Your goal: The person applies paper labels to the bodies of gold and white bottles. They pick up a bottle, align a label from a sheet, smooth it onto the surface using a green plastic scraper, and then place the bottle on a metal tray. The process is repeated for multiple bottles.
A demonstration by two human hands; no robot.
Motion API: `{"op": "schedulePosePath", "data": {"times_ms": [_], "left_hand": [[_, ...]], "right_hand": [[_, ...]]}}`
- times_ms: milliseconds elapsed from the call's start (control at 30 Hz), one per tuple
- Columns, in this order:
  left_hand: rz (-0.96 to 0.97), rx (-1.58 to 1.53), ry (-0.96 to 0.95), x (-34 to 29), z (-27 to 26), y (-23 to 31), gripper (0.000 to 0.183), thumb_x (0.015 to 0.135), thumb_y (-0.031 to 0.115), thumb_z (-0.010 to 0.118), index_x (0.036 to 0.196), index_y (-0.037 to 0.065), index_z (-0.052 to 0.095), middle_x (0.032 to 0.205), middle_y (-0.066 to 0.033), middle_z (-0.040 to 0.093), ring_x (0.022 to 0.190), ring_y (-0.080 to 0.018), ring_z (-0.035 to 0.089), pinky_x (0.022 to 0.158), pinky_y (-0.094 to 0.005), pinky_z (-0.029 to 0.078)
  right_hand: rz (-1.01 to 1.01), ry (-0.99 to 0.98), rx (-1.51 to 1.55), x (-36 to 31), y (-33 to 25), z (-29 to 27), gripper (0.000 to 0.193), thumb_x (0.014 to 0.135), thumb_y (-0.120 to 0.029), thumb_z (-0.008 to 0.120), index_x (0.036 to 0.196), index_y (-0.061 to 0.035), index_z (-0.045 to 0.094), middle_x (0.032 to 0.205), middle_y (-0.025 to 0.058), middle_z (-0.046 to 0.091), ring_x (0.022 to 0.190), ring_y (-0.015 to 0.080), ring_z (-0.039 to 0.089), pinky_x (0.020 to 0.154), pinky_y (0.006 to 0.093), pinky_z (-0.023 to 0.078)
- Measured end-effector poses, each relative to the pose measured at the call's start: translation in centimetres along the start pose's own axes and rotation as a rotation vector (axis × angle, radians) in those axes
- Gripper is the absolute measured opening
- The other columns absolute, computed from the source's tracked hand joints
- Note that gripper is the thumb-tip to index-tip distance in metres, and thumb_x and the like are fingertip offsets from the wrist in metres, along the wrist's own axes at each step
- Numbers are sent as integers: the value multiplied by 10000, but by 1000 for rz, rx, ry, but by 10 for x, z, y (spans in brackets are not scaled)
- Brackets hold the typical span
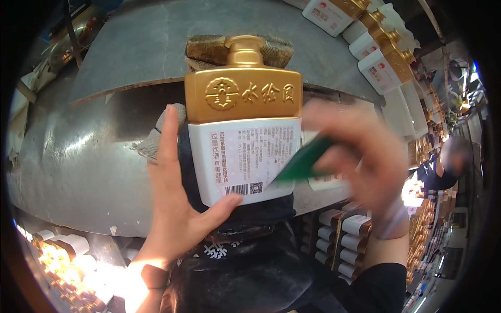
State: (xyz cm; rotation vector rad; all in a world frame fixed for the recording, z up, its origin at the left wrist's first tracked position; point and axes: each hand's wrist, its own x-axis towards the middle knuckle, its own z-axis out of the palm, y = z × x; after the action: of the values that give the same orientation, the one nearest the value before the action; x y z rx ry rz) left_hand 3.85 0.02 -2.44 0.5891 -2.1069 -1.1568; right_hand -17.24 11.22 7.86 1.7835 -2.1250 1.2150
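Observation:
A flat bottle point(245, 151) with a gold shoulder and neck and a white lower body faces me, neck pointing away. Dark printed text, a barcode and a square code cover its white front. My left hand point(180, 203) grips the bottle's lower left side, thumb across the bottom front edge. In my right hand point(365, 156), blurred by motion, is a green flat scraper point(305, 161). Its edge lies against the right part of the printed front, or very close to it. The far end of the bottle is at a wooden block point(206, 49).
A grey metal table point(151, 41) spans the view, with a raised plate at the back. A grey cloth point(151, 141) lies left of the bottle. More gold-and-white bottles point(383, 70) stand at the far right; several rows point(357, 242) are below. Another person point(443, 167) is at the right.

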Motion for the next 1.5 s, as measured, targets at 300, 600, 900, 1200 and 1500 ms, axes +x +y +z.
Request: {"op": "schedulePosePath", "data": {"times_ms": [300, 600, 900, 1200, 1500], "left_hand": [[-134, -417, 220, -7, -13, -5, 668, 948, 378, 525, 1454, -2, 313, 1516, -166, 308, 1392, -283, 312, 1116, -426, 272], [-150, -312, 232, -6, -15, -3, 557, 1021, 357, 340, 1412, -40, 363, 1463, -170, 380, 1353, -263, 375, 1119, -444, 314], [-161, -240, 230, -3, -5, -2, 570, 1030, 382, 307, 1406, -42, 369, 1446, -183, 399, 1355, -252, 379, 1118, -430, 317], [-128, -329, 190, -1, 11, 5, 1087, 794, 637, 641, 1513, 28, 99, 1491, -169, 317, 1339, -310, 370, 1133, -403, 267], [162, 291, 297, -8, -15, -19, 1169, 611, 222, 883, 1505, 98, 140, 1354, -178, 498, 1199, -296, 543, 1008, -442, 462]], "right_hand": [[-789, -395, -317, 4, -36, 30, 211, 923, -177, 561, 1021, -11, 646, 874, 32, 648, 742, 136, 611, 688, 282, 509], [-827, -469, -376, 1, -33, 22, 122, 777, -96, 651, 879, -33, 675, 795, 44, 654, 725, 129, 645, 626, 244, 532], [-661, -202, -93, -39, 6, -7, 140, 798, -65, 648, 937, -45, 648, 932, 66, 638, 828, 128, 611, 650, 265, 513], [-676, -330, 79, -80, -14, 17, 191, 749, -96, 647, 938, -70, 647, 812, 45, 610, 691, 175, 583, 585, 292, 480], [854, -12, 790, -135, 115, -77, 164, 962, -151, 504, 1032, -46, 610, 910, 23, 595, 798, 75, 570, 760, 241, 489]]}}
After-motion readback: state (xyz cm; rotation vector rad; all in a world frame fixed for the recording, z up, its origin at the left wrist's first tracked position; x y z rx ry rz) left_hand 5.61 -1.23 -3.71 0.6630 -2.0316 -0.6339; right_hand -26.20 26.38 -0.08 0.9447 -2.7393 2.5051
